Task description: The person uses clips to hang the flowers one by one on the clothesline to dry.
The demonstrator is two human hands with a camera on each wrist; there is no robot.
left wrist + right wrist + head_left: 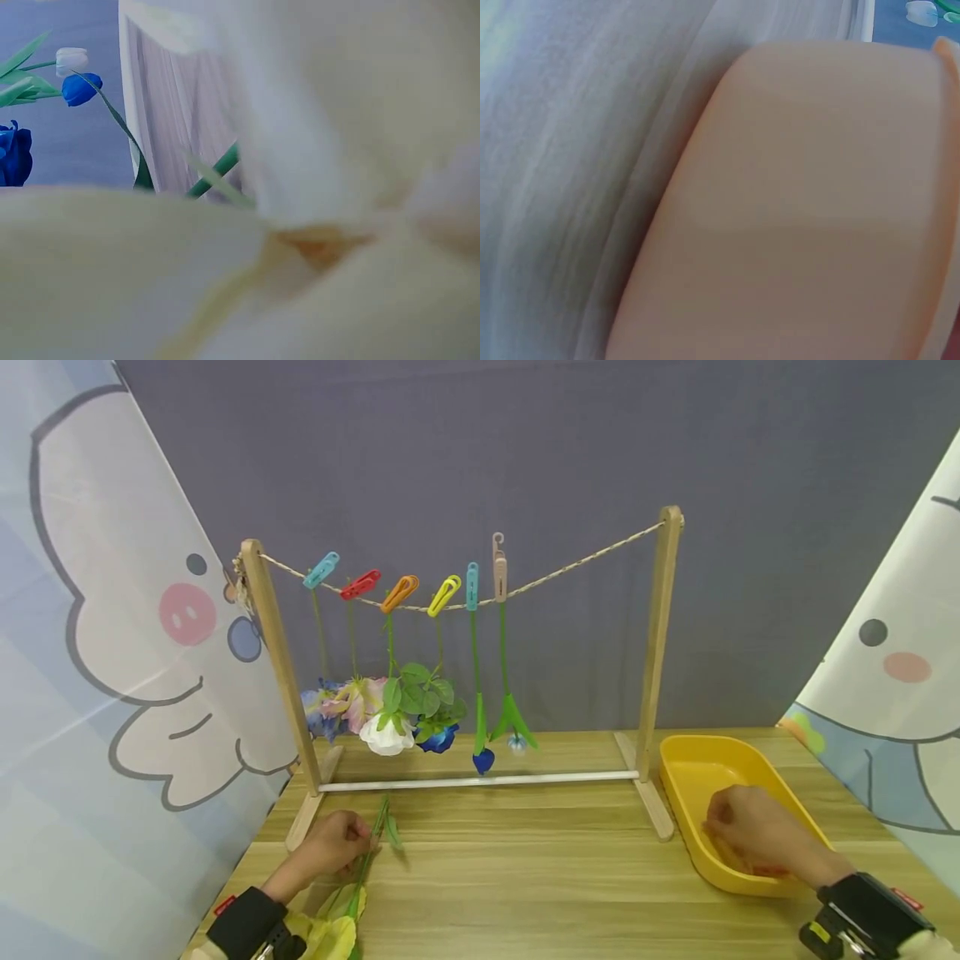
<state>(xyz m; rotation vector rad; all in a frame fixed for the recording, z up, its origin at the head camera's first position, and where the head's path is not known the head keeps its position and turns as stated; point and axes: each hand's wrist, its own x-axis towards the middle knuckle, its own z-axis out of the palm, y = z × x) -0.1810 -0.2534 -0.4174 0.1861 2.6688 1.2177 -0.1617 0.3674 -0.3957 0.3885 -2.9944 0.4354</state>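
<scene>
In the head view my left hand [336, 843] pinches the green stem of a yellow flower [330, 935] near the table's left front. Its bloom lies under my wrist, and the stem points away from me. Blurred pale petals [337, 300] fill most of the left wrist view. My right hand [753, 827] reaches down into a yellow basin [682, 752], fingers bent toward its floor. Whether it holds anything there I cannot tell. A small red thing [769, 871] shows in the basin below that hand. The basin's outer wall [802, 172] fills much of the right wrist view.
A wooden rack [656, 643] with a sagging rope [585, 562] stands across the back. Several coloured clips, such as the yellow clip [444, 596], hold flowers upside down, among them a white rose [386, 735] and a blue tulip [483, 761]. A white bar [480, 781] joins the rack's feet.
</scene>
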